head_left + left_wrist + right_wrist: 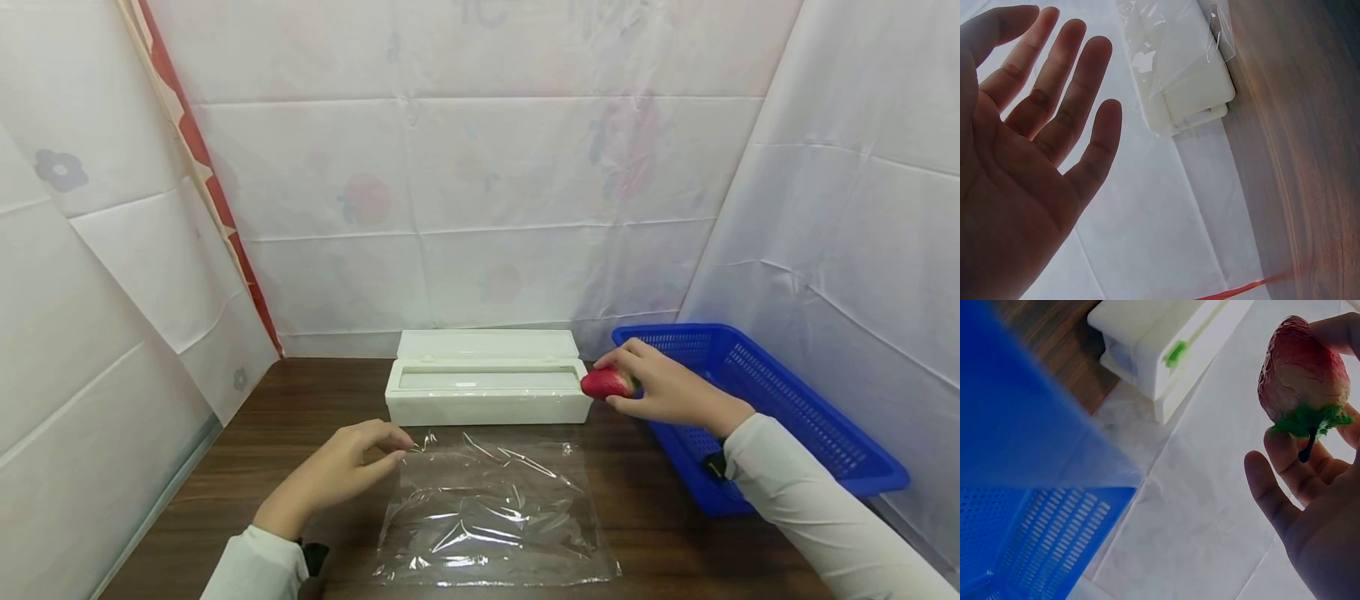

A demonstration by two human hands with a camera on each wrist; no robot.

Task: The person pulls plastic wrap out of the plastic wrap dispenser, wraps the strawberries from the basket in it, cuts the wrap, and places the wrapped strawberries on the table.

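Observation:
My right hand (663,385) grips a red strawberry (606,383), its tip pointing left, at the right end of the white wrap box. The right wrist view shows the strawberry's (1302,372) green leaves and dark stem, with my right hand (1319,506) pinching it between thumb and fingers. A sheet of clear plastic wrap (491,521) lies wrinkled and shiny on the table. My left hand (337,471) hovers by the sheet's far left corner, thumb and forefinger apart. In the left wrist view, the fingers of my left hand (1029,162) are loosely extended and hold nothing.
The white plastic wrap box (487,408) stands behind the sheet, lid tipped back. A blue perforated basket (795,417) sits at the right, under my right forearm. White sheeting (480,183) closes off the back and both sides of the dark wooden table (247,433).

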